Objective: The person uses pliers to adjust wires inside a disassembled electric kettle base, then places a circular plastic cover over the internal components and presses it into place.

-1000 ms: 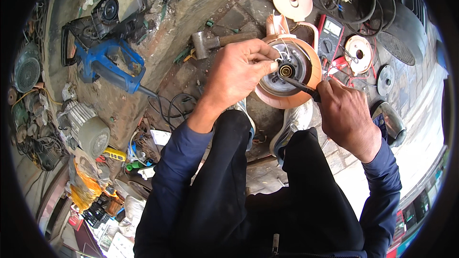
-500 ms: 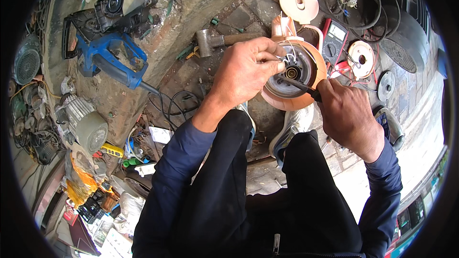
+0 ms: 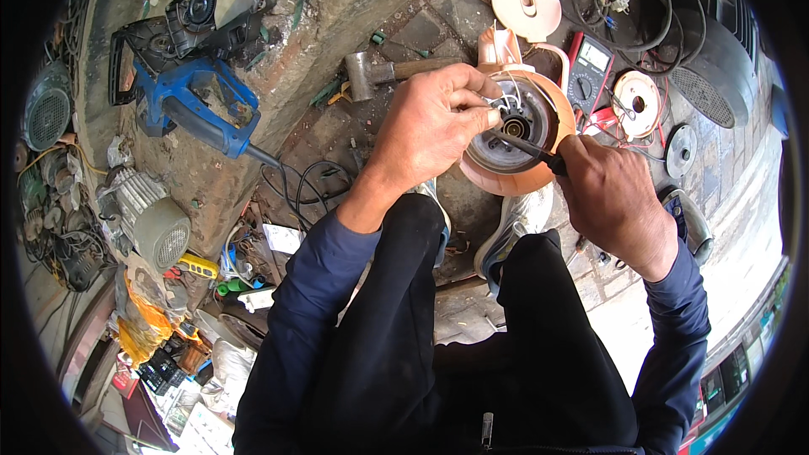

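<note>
A round peach-coloured housing (image 3: 563, 101) with a metal inside stands tilted between my feet, at the upper right of centre. White wires (image 3: 516, 101) loop up out of its middle, beside a dark round hub (image 3: 514, 126). My left hand (image 3: 430, 131) reaches over the left rim, its thumb and forefinger pinched on a white wire next to the hub. From the right, my right hand (image 3: 608, 190) is closed round the black handle of a tool with a long narrow metal shaft (image 3: 529, 148). The shaft points left into the housing; its tip lies near my left fingertips.
Beyond the housing are a peach round cover (image 3: 526, 7), a red multimeter (image 3: 590, 72), another peach disc part (image 3: 636, 105) and black cables. A hammer (image 3: 362, 76) lies to its left. Further left are a blue power tool (image 3: 198, 105) and a grey motor (image 3: 152, 215).
Almost nothing differs. My right hand and the tool's shaft have shifted very slightly; my left hand keeps its pinch in the same place.
</note>
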`<state>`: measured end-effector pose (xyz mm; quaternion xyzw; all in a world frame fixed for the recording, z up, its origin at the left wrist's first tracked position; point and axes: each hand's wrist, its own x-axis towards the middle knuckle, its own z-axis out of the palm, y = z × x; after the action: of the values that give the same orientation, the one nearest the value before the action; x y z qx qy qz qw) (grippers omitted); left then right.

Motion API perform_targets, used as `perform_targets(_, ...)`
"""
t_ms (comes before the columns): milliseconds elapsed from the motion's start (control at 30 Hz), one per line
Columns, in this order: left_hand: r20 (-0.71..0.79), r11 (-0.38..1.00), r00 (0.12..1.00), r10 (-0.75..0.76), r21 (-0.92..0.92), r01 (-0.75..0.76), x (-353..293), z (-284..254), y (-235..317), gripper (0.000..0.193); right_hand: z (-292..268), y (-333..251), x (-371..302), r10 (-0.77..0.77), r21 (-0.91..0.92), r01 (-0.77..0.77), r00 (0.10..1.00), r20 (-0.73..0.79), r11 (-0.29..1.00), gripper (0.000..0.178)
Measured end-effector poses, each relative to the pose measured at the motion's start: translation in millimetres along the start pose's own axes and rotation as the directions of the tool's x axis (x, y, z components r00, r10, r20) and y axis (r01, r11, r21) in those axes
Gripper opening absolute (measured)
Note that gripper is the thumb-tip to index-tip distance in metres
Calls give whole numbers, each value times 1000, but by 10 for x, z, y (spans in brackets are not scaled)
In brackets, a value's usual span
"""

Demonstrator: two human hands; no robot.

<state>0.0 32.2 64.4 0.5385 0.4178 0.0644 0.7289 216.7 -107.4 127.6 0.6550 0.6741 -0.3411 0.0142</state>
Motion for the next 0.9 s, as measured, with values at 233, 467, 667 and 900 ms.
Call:
perform_targets(233, -8, 999, 999, 33, 11, -33, 10, 16, -58, 25, 112, 28, 35, 101, 5, -101, 995, -15, 995, 21)
perform_targets(467, -10, 997, 997, 70, -9, -70, 13, 41, -57, 27, 159, 88, 51, 23, -53, -25, 999, -38, 998, 17)
perform_targets(667, -32, 1000, 999, -5, -11, 5, -20, 64, 23, 24, 128, 92, 41, -32, -79, 28, 998, -50, 997, 12)
perform_targets(900, -62, 993, 996, 60, 107, -53, -23, 75, 15, 21, 89, 19, -186, 72, -68, -79, 993, -91, 995, 22)
